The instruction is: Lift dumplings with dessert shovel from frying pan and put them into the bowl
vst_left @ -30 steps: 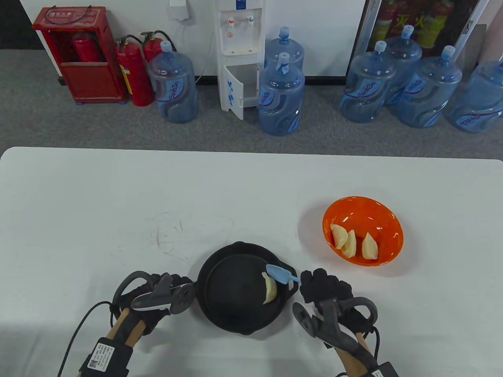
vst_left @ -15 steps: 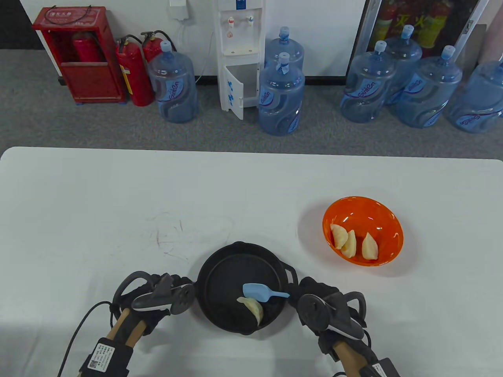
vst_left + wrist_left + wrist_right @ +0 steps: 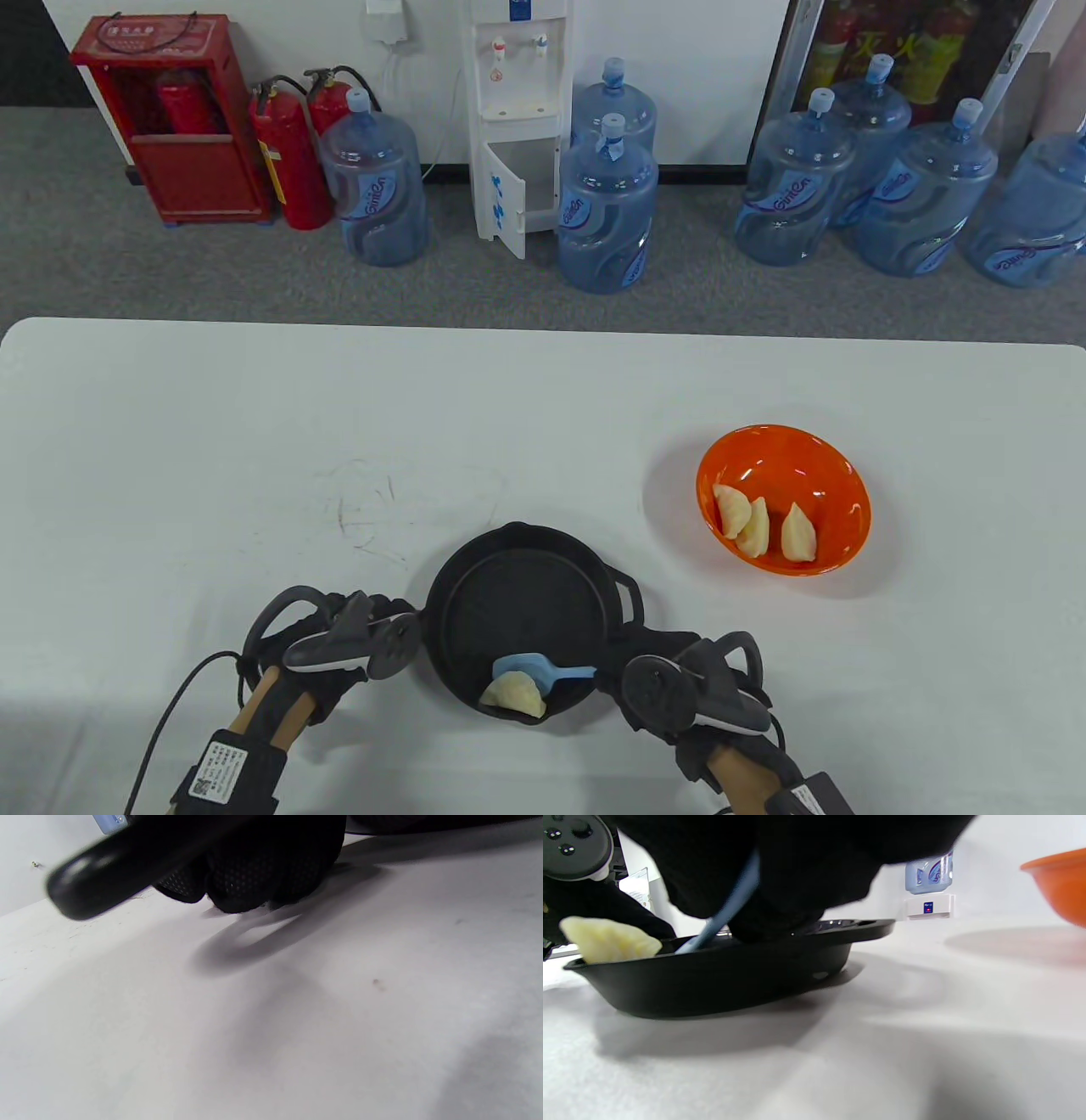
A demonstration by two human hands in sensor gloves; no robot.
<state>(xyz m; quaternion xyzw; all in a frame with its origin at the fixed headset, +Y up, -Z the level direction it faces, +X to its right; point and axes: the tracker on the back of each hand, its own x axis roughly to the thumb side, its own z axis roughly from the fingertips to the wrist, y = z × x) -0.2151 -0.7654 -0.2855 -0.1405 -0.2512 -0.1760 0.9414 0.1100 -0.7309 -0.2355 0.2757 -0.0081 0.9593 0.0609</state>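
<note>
A black frying pan (image 3: 509, 594) sits near the table's front edge, also seen from the side as the pan (image 3: 721, 976). One pale dumpling (image 3: 513, 692) lies against its near rim, raised at the edge in the right wrist view (image 3: 606, 940). The blue dessert shovel (image 3: 533, 666) touches the dumpling from behind. My right hand (image 3: 615, 675) grips the shovel's handle (image 3: 729, 908) at the pan's right side. My left hand (image 3: 339, 645) is at the pan's left edge, with fingers (image 3: 263, 870) curled round a dark bar that looks like the pan's handle (image 3: 127, 861). The orange bowl (image 3: 814, 471) holds three dumplings (image 3: 755, 522).
The bowl stands to the right of the pan and farther back on the white table (image 3: 254, 441). A small loop handle (image 3: 629, 594) sticks out from the pan's right side. Water bottles and fire extinguishers stand on the floor beyond the table.
The shovel has pushed the dumpling from the pan's right side down to its near rim. My right hand moved left and towards me. The left hand stayed put.
</note>
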